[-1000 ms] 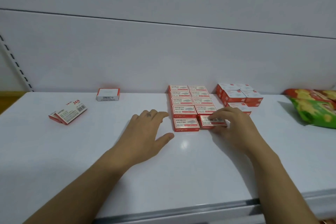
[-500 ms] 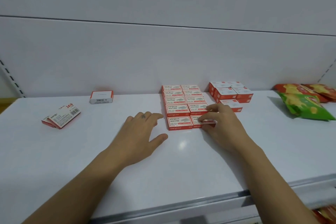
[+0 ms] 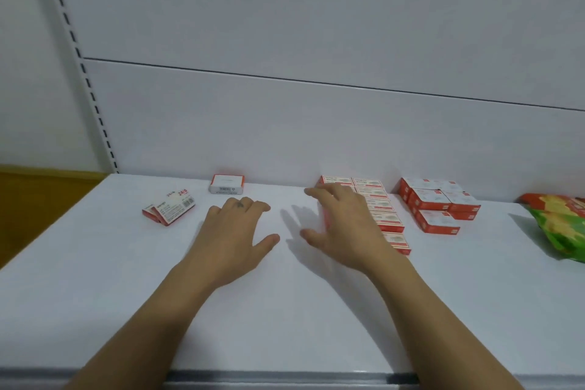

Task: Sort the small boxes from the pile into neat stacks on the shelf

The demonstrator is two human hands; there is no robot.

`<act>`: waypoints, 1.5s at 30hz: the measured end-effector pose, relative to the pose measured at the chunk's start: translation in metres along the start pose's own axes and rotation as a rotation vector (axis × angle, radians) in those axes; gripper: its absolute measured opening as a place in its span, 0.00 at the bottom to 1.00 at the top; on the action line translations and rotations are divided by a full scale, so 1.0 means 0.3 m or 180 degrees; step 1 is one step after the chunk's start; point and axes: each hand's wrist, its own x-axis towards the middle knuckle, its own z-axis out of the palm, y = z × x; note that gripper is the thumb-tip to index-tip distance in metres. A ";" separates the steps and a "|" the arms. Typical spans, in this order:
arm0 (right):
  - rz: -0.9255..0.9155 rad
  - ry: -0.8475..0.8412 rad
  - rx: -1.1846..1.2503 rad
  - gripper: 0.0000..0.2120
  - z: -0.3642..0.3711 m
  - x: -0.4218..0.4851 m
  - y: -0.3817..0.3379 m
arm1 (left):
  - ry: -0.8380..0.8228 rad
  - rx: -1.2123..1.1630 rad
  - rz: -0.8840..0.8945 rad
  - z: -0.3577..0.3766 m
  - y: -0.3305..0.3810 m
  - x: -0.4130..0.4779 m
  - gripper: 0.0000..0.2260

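Observation:
Small red-and-white boxes lie in two neat rows [image 3: 381,210] on the white shelf [image 3: 95,263], running from the back wall forward. My right hand [image 3: 342,225] is open, fingers straight, laid against the left side of these rows and covering the left row. My left hand [image 3: 234,231] rests flat and open on the bare shelf to its left, holding nothing. Two loose boxes [image 3: 169,207] lie overlapped at the left, and a single box [image 3: 227,184] stands by the back wall.
A second group of red-and-white boxes [image 3: 438,204] is stacked to the right of the rows. A green and red snack bag [image 3: 560,222] lies at the far right. The shelf's grey front edge [image 3: 285,377] runs along the bottom. A slotted upright [image 3: 79,63] stands at the left.
My right hand let go of the front right box and moved left to the left side of the rows. The view turned left. My left hand stayed flat on the shelf.

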 end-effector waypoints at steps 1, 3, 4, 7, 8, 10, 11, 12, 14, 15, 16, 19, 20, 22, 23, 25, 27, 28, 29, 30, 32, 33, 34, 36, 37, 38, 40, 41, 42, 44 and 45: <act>-0.0101 -0.0047 0.0005 0.32 0.009 0.024 -0.035 | 0.0052 0.0065 -0.0108 -0.010 -0.032 -0.018 0.23; -0.0303 -0.0127 0.0041 0.32 0.034 0.071 -0.103 | 0.0206 0.0166 -0.0388 -0.032 -0.105 -0.055 0.23; -0.0401 -0.0156 0.0054 0.31 0.048 0.093 -0.138 | 0.0298 0.0198 -0.0553 -0.047 -0.143 -0.073 0.23; -0.0692 -0.0195 0.0058 0.29 0.097 0.152 -0.232 | 0.0566 0.0359 -0.1067 -0.089 -0.249 -0.118 0.22; -0.0766 -0.0179 0.0067 0.28 0.114 0.167 -0.258 | 0.0637 0.0377 -0.1243 -0.095 -0.280 -0.133 0.22; -0.0856 -0.0096 0.0090 0.28 0.150 0.185 -0.299 | 0.0739 0.0321 -0.1587 -0.096 -0.325 -0.158 0.24; -0.0878 -0.0053 0.0090 0.28 0.169 0.187 -0.315 | 0.0755 0.0272 -0.1746 -0.092 -0.339 -0.164 0.26; -0.0883 -0.0036 0.0098 0.29 0.187 0.184 -0.328 | 0.0752 0.0232 -0.1887 -0.087 -0.349 -0.165 0.27; -0.0882 -0.0052 0.0093 0.30 0.220 0.173 -0.347 | 0.0739 0.0251 -0.2052 -0.080 -0.363 -0.153 0.29; -0.0893 -0.0074 0.0079 0.30 0.234 0.168 -0.351 | 0.0725 0.0309 -0.2062 -0.076 -0.367 -0.144 0.29; -0.0897 -0.0104 0.0077 0.30 0.244 0.162 -0.350 | 0.0692 0.0372 -0.2041 -0.072 -0.370 -0.135 0.29; -0.0849 -0.0175 0.0182 0.30 0.254 0.144 -0.337 | 0.0565 0.0572 -0.1932 -0.052 -0.370 -0.117 0.27; -0.0823 -0.0195 0.0227 0.30 0.252 0.138 -0.334 | 0.0523 0.0654 -0.1905 -0.047 -0.367 -0.114 0.26; -0.0764 -0.0182 0.0296 0.30 0.249 0.130 -0.328 | 0.0529 0.0796 -0.1859 -0.044 -0.360 -0.108 0.22; -0.0736 -0.0157 0.0331 0.30 0.246 0.127 -0.325 | 0.0567 0.0842 -0.1833 -0.046 -0.357 -0.106 0.20; -0.0677 -0.0136 0.0411 0.30 0.239 0.128 -0.320 | 0.0654 0.0832 -0.1806 -0.047 -0.350 -0.103 0.18; -0.0610 -0.0197 0.0441 0.29 0.232 0.131 -0.319 | 0.0686 0.0679 -0.1841 -0.044 -0.345 -0.107 0.21; -0.0583 -0.0222 0.0447 0.29 0.231 0.132 -0.321 | 0.0671 0.0603 -0.1854 -0.043 -0.342 -0.110 0.24; -0.0561 -0.0232 0.0461 0.29 0.232 0.134 -0.323 | 0.0641 0.0566 -0.1837 -0.044 -0.337 -0.109 0.26; -0.0548 -0.0229 0.0477 0.29 0.233 0.136 -0.326 | 0.0616 0.0596 -0.1782 -0.044 -0.329 -0.108 0.28; -0.0540 -0.0214 0.0496 0.28 0.237 0.142 -0.333 | 0.0560 0.0808 -0.1583 -0.045 -0.307 -0.090 0.29; -0.0538 -0.0213 0.0495 0.28 0.241 0.144 -0.336 | 0.0461 0.0915 -0.1510 -0.044 -0.298 -0.074 0.28; -0.0533 -0.0216 0.0497 0.28 0.243 0.145 -0.337 | 0.0311 0.0963 -0.1497 -0.044 -0.290 -0.057 0.27; -0.0508 -0.0229 0.0522 0.28 0.244 0.147 -0.332 | 0.0086 0.0893 -0.1561 -0.043 -0.277 -0.023 0.23; -0.0489 -0.0228 0.0546 0.28 0.244 0.148 -0.327 | 0.0061 0.0844 -0.1579 -0.044 -0.273 -0.006 0.20; -0.0462 -0.0223 0.0580 0.28 0.242 0.150 -0.320 | 0.0068 0.0814 -0.1573 -0.048 -0.270 0.011 0.17; -0.0372 -0.0164 0.0667 0.28 0.233 0.159 -0.301 | 0.0135 0.0682 -0.1446 -0.056 -0.264 0.049 0.14; -0.0335 -0.0091 0.0693 0.28 0.227 0.165 -0.287 | 0.0222 0.0525 -0.1319 -0.056 -0.260 0.068 0.15; -0.0310 -0.0003 0.0705 0.28 0.218 0.171 -0.271 | 0.0349 0.0291 -0.1164 -0.050 -0.255 0.085 0.16; -0.0250 0.0128 0.0774 0.29 0.194 0.179 -0.231 | 0.0617 -0.0352 -0.0815 -0.034 -0.230 0.108 0.17; -0.0187 0.0143 0.0856 0.29 0.183 0.181 -0.208 | 0.0713 -0.0717 -0.0677 -0.023 -0.215 0.112 0.18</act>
